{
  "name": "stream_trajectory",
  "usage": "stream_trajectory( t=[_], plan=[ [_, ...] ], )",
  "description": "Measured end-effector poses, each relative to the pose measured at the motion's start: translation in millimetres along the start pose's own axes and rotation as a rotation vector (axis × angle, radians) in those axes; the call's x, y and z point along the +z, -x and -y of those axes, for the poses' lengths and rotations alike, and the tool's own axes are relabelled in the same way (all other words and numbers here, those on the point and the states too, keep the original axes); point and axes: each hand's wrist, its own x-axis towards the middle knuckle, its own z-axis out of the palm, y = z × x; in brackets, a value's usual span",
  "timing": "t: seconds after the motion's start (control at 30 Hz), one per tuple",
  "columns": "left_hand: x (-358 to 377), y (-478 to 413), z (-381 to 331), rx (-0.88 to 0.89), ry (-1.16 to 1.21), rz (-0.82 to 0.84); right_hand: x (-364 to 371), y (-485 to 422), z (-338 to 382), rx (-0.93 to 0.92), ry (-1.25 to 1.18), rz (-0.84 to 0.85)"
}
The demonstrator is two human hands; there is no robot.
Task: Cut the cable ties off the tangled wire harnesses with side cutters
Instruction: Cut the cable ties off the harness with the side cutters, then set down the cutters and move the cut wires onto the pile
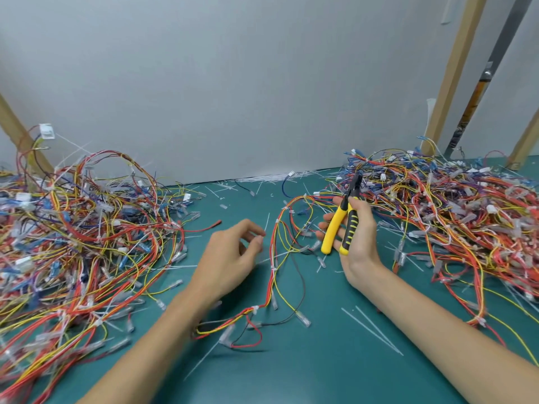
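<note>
Forearms: both mine, bare, coming in from the lower edge, left forearm [151, 345] and right forearm [437, 325] above the green table [320, 380].
Left hand [230, 258]: raised just off the table, fingers loosely curled, thumb and forefinger close together. A thin white strip [267, 223] stands right at the fingertips; I cannot tell whether I pinch it.
Right hand [360, 237]: wrapped round the side cutters [339, 225], thumb on the near handle and fingers behind.
Side cutters: yellow and black handles spread apart and pointing down, dark nose pointing up and away. Whether the blades are apart I cannot tell.
Harness being worked [274, 258]: red, yellow and black wires lying on the table between my hands, white cable ties [274, 269] on it at several spots.
Left pile [81, 228]: big tangle of harnesses, well apart from my left hand.
Right pile [452, 211]: second tangle, just behind and beside my right hand.
Loose white strips [373, 330]: scattered on the table, more along the grey wall [233, 83].
</note>
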Motion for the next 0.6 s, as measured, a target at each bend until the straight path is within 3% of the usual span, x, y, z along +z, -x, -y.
stream_trajectory(
  t=[0.17,0.37,0.5,0.6],
  plan=[
    [17.3,-53.9,-22.4,-0.114,-0.024,-0.087,-1.8,-2.2,0.9,0.017,0.059,0.051],
    [41.5,-74.6,-30.9,-0.144,-0.194,0.101,-1.7,-0.9,0.2,-0.003,0.291,0.202],
    [39.8,-73.1,-25.5,-0.239,-0.048,0.048,-0.8,1.3,-5.2,-0.097,0.464,0.301],
    [23.7,-74.4,-27.6,-0.373,0.109,0.228,1.1,2.9,-6.8,-0.165,0.515,0.308]
  ],
)
